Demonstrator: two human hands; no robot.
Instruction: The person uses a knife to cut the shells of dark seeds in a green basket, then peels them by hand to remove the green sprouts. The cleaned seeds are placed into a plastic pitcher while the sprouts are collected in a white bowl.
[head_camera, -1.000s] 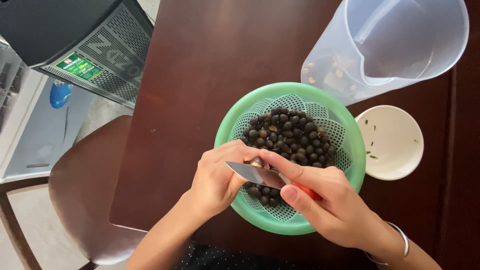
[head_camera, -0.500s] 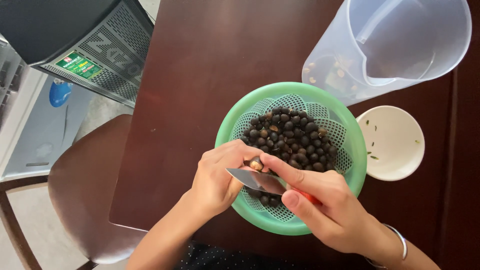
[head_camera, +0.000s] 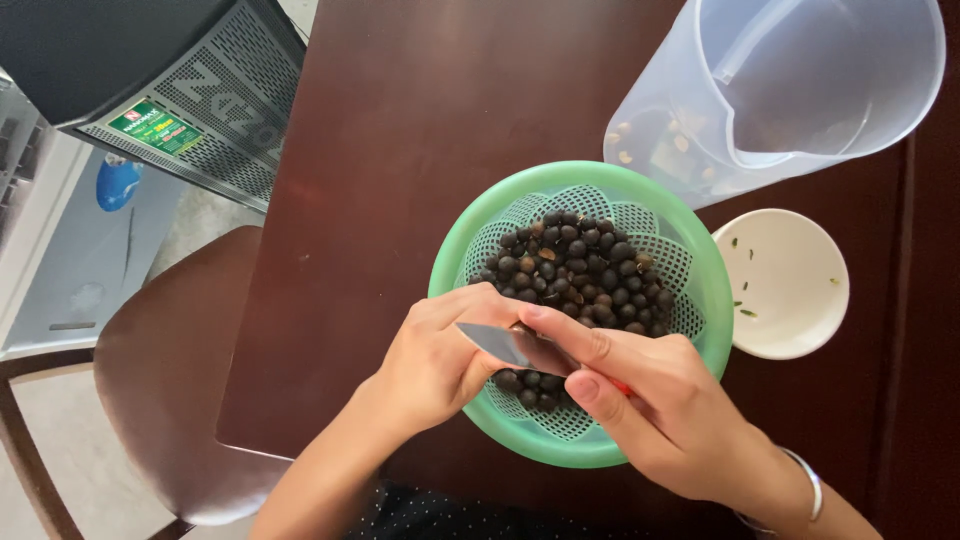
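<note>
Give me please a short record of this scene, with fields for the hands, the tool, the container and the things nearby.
Left hand: pinches a small dark seed, mostly hidden
Right hand: grips a knife, blade toward the left hand
Container: green colander with dark round seeds
Nearby: clear plastic jug, white dish
Surface: dark wooden table

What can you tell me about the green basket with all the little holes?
The round green plastic strainer basket sits upright on the dark brown wooden table, between the clear plastic jug and the table's near edge, with a small white bowl beside it. Its rim is smooth and solid; its walls and bottom are open mesh. Small dark round seeds fill its middle. The left hand and the right hand, holding a knife with a silver blade, hover over its near side.
</note>
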